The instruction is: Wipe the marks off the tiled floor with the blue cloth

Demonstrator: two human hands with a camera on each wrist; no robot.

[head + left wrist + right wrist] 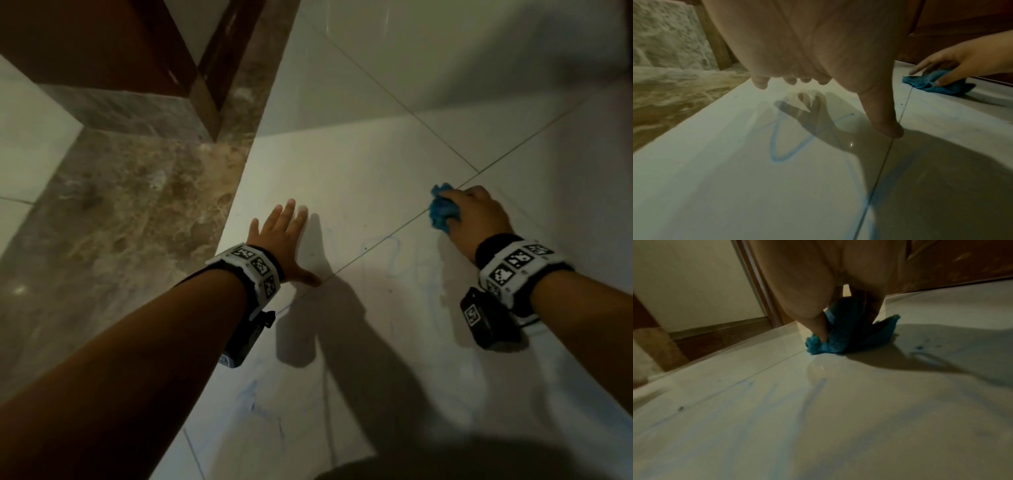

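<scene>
My right hand grips a bunched blue cloth and presses it on the white tiled floor, at a grout line. The same cloth bulges out under my right palm in the right wrist view, and the cloth lies under that hand's fingers in the left wrist view. My left hand is spread flat, fingers straight, thumb tip on the floor beside a grout line. Faint blue marks lie between the hands, a clear blue loop under the left palm, and smears behind the cloth.
A brown marble strip borders the white tiles on the left. A dark wooden door frame stands on it at the upper left. More blue scribbles mark the tile near me. White tiles stretch away to the upper right.
</scene>
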